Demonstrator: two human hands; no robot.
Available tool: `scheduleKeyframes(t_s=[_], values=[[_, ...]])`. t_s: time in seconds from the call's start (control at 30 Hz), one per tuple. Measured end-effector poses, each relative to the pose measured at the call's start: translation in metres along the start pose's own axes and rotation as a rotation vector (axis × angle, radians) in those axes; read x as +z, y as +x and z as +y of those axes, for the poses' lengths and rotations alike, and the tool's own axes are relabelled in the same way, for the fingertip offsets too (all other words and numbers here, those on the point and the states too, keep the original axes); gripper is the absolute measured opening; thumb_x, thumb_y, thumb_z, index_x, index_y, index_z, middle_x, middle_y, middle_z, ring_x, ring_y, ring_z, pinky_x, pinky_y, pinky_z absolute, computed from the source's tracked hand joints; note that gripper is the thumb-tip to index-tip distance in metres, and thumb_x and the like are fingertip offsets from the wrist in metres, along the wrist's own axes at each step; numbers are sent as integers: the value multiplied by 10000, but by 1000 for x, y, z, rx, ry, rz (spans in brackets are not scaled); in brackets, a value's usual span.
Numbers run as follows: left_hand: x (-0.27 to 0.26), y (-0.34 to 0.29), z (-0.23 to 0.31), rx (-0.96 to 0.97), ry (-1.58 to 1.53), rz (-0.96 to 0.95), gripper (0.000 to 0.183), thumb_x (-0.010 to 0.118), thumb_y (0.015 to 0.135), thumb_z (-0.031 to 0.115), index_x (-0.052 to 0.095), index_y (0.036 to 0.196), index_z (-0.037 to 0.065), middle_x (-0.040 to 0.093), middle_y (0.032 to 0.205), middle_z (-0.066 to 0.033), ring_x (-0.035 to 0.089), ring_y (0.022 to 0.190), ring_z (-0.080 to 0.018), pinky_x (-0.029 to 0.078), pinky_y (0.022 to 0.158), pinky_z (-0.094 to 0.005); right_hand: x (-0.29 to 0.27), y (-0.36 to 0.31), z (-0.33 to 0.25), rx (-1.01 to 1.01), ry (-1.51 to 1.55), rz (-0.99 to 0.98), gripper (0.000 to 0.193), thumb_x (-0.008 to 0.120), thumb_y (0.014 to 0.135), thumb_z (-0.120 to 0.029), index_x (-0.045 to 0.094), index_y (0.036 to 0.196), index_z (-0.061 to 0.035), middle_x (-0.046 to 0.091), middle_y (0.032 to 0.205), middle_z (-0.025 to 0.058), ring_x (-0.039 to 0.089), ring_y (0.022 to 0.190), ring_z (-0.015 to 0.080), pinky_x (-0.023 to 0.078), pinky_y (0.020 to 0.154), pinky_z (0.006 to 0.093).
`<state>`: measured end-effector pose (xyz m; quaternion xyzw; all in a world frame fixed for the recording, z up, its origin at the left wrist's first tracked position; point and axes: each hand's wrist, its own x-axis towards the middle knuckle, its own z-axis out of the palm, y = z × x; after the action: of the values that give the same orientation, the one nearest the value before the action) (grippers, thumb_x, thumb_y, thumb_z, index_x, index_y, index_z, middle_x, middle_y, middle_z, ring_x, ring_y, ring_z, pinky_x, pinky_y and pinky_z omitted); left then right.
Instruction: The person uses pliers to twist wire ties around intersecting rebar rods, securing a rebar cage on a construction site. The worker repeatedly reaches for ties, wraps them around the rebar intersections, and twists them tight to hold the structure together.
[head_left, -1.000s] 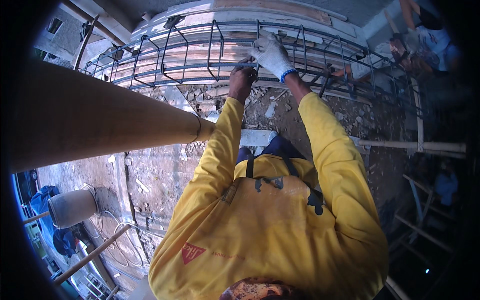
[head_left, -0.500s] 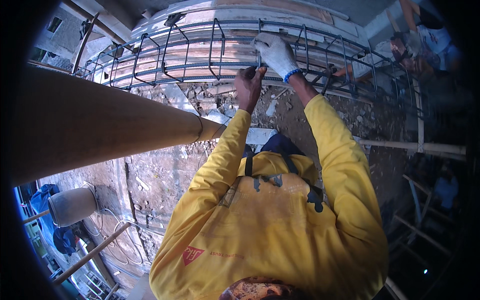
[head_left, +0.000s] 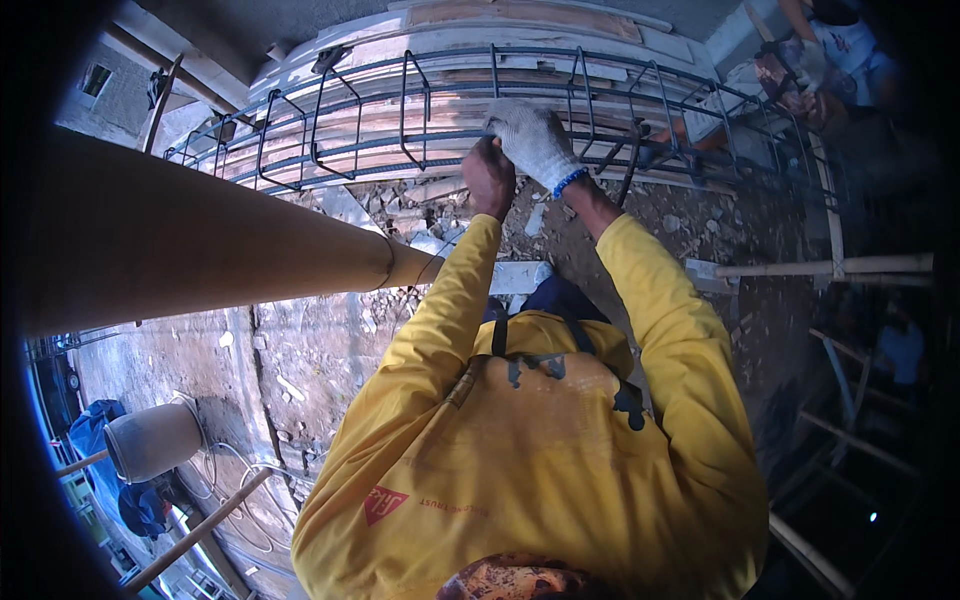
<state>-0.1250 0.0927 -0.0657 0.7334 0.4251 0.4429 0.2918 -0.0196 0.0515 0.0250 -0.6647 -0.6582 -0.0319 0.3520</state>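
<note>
A long rebar cage [head_left: 400, 135] of dark ribbed bars and square stirrups stretches across the top of the view. My bare left hand [head_left: 490, 182] is closed, fingers pinched against the near bar by a stirrup. My right hand [head_left: 537, 142], in a pale knitted glove with a blue beaded band at the wrist, curls over the same bar. Its fingertips meet those of the left hand. What lies between the fingers is hidden. Right of the glove, a dark narrow tool [head_left: 631, 165] rests against the cage; its kind is unclear.
Stacked planks [head_left: 450, 70] lie behind the cage, with rubble [head_left: 560, 225] below. A thick round post [head_left: 230, 235] juts in from the left. A bucket [head_left: 155, 440] and blue tarp [head_left: 95, 475] are lower left. Another person [head_left: 845, 60] works at upper right.
My gloved right hand has come down from between the bars to the near bar, against my left hand. The view has shifted slightly.
</note>
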Motion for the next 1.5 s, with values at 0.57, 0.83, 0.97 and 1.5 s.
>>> scheduleKeyframes(t_s=[0.57, 0.83, 0.97, 1.5], values=[[-6, 3, -22, 1, -236, -86, 274, 677, 1019, 221, 671, 914, -32, 617, 725, -256, 560, 641, -420, 456, 632, -466, -17, -67, 16, -11, 98, -68, 431, 697, 844, -4, 761, 1251, -128, 756, 1234, 102, 705, 1152, 335, 573, 1001, 436], [-22, 8, -11, -137, -367, -213, 490, 640, 1064, 381, 681, 892, -76, 627, 678, -150, 547, 642, -215, 465, 637, -410, -12, -69, 31, -255, -92, -31, 352, 662, 857, -8, 782, 1149, -164, 767, 1175, 26, 724, 1104, 255, 576, 978, 409], [-28, 13, -1, -133, -350, -214, 524, 657, 1056, 400, 707, 878, -91, 626, 643, -126, 510, 648, -140, 461, 620, -389, -23, -75, 23, -197, -152, -94, 403, 699, 844, -45, 758, 1225, -163, 750, 1237, 43, 703, 1140, 282, 558, 1004, 426], [-19, 11, 7, -125, -269, -96, 338, 652, 1039, 262, 785, 979, -43, 666, 714, -275, 641, 590, -312, 483, 620, -448, 8, 29, 44, 187, -290, -668, 308, 722, 889, -342, 776, 1091, -117, 769, 1095, 190, 745, 1038, 381, 586, 895, 513]])
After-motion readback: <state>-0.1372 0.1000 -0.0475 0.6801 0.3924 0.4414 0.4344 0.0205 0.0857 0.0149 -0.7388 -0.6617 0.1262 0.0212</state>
